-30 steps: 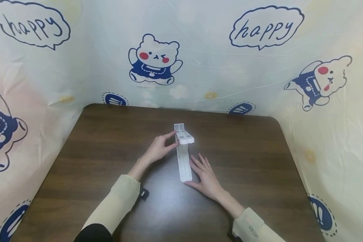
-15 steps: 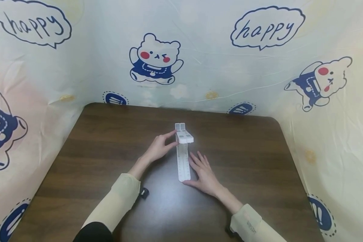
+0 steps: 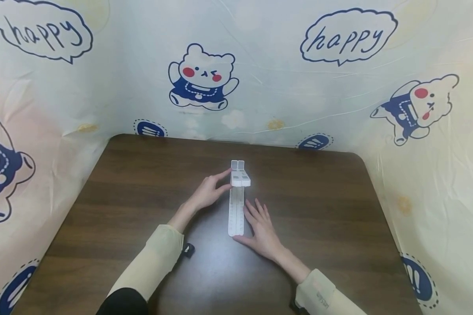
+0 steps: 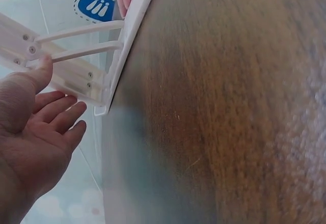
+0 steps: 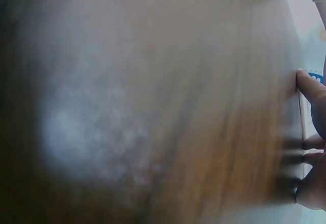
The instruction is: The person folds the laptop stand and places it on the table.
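A white folding stand rests on the table, its long narrow base pointing toward me. Above the base's far part is a raised plate with grey pads and two small upright tabs at its back. My left hand pinches the left side of the plate between thumb and index finger; the left wrist view shows its thumb against the underside, near two slim support arms. My right hand touches the base, thumb at the near end and extended fingers along the right side.
The brown wooden table has rounded far corners. A pale printed cloth with bear drawings hangs round its back and sides. Dark wrist devices show at the sleeves.
The near end of the base has swung a little left, and the stand now lies straighter to me. My right hand has moved left with it; my left hand has hardly moved.
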Demonstrator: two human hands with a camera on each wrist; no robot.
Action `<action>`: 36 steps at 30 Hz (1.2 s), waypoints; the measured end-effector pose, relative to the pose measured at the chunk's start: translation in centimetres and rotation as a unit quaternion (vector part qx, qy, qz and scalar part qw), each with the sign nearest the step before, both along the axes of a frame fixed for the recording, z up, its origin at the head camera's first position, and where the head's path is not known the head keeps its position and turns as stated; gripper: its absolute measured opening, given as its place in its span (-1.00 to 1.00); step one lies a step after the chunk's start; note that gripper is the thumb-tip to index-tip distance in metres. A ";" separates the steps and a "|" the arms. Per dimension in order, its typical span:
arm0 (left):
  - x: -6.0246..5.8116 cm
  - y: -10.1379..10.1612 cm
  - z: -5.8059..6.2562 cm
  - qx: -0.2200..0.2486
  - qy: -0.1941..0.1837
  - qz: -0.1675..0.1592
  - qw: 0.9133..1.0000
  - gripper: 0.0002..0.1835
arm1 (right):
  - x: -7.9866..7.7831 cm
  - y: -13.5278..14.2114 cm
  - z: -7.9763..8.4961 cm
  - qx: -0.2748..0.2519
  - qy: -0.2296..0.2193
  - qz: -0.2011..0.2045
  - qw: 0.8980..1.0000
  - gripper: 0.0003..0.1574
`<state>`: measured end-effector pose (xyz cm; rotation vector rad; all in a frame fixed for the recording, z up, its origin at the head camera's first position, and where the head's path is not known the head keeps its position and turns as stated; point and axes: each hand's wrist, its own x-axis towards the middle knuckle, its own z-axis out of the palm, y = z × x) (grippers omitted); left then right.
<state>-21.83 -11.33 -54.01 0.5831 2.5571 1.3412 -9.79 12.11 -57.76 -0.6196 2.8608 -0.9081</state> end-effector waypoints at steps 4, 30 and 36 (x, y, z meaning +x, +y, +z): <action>0.0 0.0 0.0 0.001 -0.003 0.000 1.000 -0.33 | 0.1 -0.3 -0.1 0.001 0.004 -0.010 1.000 0.20; 0.6 -1.0 0.9 -0.049 0.013 -0.001 0.999 -0.28 | -3.8 2.8 2.2 -0.018 0.015 0.000 1.000 0.03; 0.7 -1.1 1.2 -0.058 0.022 -0.003 0.998 -0.29 | -6.7 3.4 3.9 -0.030 0.015 -0.019 0.999 -0.05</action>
